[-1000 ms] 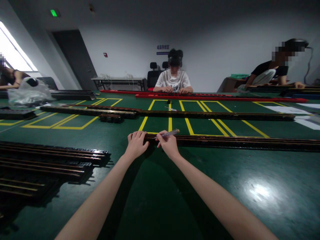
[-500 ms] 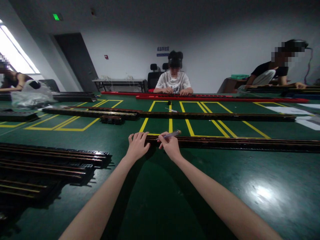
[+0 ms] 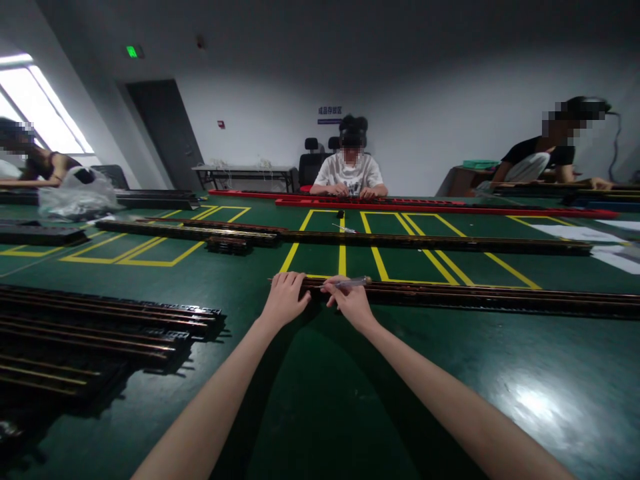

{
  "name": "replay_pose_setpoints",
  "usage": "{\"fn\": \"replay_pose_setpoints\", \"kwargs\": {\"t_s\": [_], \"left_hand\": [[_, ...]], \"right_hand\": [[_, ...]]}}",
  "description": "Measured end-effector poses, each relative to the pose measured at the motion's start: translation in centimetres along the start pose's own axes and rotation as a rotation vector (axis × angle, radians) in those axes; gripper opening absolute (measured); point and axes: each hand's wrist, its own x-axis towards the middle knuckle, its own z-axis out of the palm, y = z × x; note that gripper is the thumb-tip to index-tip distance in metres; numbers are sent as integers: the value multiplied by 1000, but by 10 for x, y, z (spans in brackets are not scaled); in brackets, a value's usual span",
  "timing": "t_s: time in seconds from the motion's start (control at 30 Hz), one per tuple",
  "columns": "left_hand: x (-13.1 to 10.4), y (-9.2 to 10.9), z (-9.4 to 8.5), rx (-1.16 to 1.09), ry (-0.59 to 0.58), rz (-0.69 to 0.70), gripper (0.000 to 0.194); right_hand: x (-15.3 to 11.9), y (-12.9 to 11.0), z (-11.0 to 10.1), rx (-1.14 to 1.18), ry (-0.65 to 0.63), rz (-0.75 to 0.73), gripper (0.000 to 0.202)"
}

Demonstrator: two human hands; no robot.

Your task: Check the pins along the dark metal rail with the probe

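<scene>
The person's left hand (image 3: pixel 286 301) lies palm down over the left end of a long dark rail (image 3: pixel 480 297), fingers curled over its top and pressing on it rather than closing round it. The right hand (image 3: pixel 351 303) sits just beside it on the same rail and pinches a slim clear-handled tool, probably a small screwdriver (image 3: pixel 350 283), which lies nearly flat along the rail with its rounded end pointing right. The rail rests on the green worktop (image 3: pixel 320 400), running from the middle of it out toward the right edge, just near side of the yellow floor-style markings (image 3: pixel 340 250).

A stack of similar dark rails (image 3: pixel 100 327) lies by the left edge, well apart from the hands. Farther back, another long rail (image 3: pixel 350 237) crosses the worktop, with a short dark piece (image 3: pixel 227 245) just in front of it. Red rails (image 3: pixel 440 207) lie along the far edge, where a person in a white shirt (image 3: pixel 349 175) sits with both hands on them. Another person (image 3: pixel 543 157) leans in at the far right corner, a third (image 3: pixel 30 167) at the far left beside a clear plastic bag (image 3: pixel 80 197).
</scene>
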Motion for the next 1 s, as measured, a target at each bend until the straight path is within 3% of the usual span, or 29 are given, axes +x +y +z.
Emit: {"fn": "replay_pose_setpoints", "kwargs": {"t_s": [0.5, 1.0], "left_hand": [[-1, -4, 7, 22, 38, 15, 37], [0, -4, 6, 16, 23, 13, 37]], "right_hand": [[-2, 1, 0, 24, 104, 21, 27], [-2, 0, 0, 1, 75, 36, 22]]}}
